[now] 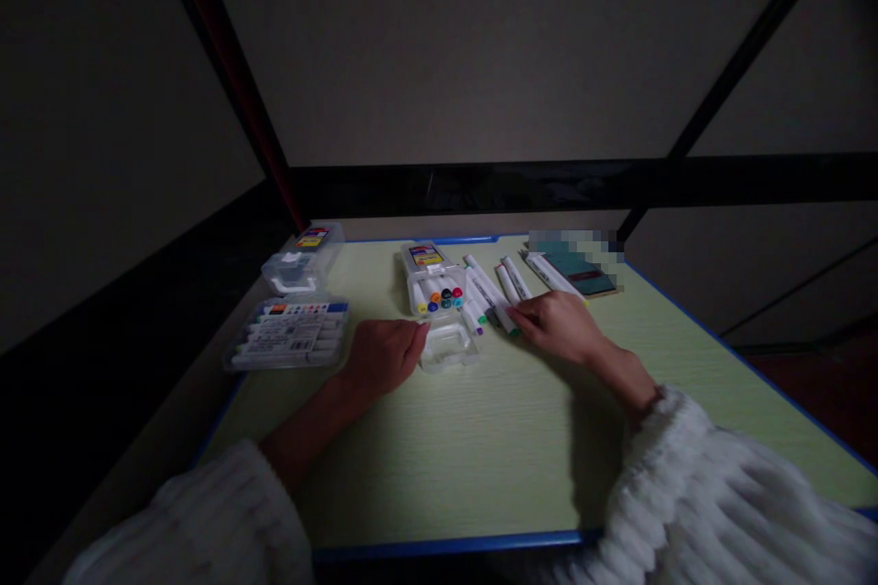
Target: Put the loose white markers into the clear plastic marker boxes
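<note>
My left hand (pixel 386 355) is closed, its thumb and finger pinching the left edge of a clear plastic lid (pixel 447 360). This lid lies folded down at the front of a clear marker case (pixel 431 267), where colored ends of several markers show. My right hand (pixel 559 325) is closed too, with its fingertips at the green end of a white marker (pixel 495 300) lying at a slant on the table. Loose markers (pixel 473 311) lie between the case and this marker. Two more white markers (pixel 514 279) lie just beyond my right hand.
A closed case of markers (pixel 294 336) lies at the left, with another clear case (pixel 302 260) behind it. At the back right is a teal flat item (pixel 583 265) beside a white marker (pixel 552 274). The pale green table (pixel 445 457) has blue edges; a wall stands behind.
</note>
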`<state>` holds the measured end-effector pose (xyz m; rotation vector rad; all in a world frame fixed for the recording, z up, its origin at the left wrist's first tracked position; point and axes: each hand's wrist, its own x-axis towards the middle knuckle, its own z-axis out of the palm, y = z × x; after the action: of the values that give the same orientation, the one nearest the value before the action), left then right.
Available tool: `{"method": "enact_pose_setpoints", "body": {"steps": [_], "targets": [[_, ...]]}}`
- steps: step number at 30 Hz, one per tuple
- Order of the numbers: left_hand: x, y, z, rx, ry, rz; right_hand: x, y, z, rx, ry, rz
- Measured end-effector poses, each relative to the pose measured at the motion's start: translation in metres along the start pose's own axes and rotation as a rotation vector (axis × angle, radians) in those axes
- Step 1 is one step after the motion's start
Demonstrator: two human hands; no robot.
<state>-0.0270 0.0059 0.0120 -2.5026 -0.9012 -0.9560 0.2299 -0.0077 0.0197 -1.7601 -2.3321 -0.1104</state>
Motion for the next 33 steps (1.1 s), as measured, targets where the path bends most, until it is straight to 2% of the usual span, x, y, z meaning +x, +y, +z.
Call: {"method": "enact_pose_setpoints", "body": {"steps": [4, 11, 18, 29, 33], "targets": [[-0.001, -0.001, 0.001, -0.003, 0.011, 0.007, 0.003, 0.005, -0.001, -0.03, -0.022, 0.282], [-0.004, -0.002, 0.003, 0.0, -0.056, -0.004, 0.003, 0.02, 0.002, 0.011, -0.068, 0.414], [-0.006, -0.001, 0.006, -0.002, -0.066, -0.006, 0.001, 0.024, 0.007, 0.007, -0.049, 0.428], [-0.006, 0.001, 0.008, 0.005, -0.125, -0.013, 0.005, 0.01, 0.02, 0.026, 0.138, 0.401], [-0.006, 0.001, 0.009, -0.018, -0.119, -0.008, 0.006, 0.01, 0.027, 0.076, 0.166, 0.333]]}}
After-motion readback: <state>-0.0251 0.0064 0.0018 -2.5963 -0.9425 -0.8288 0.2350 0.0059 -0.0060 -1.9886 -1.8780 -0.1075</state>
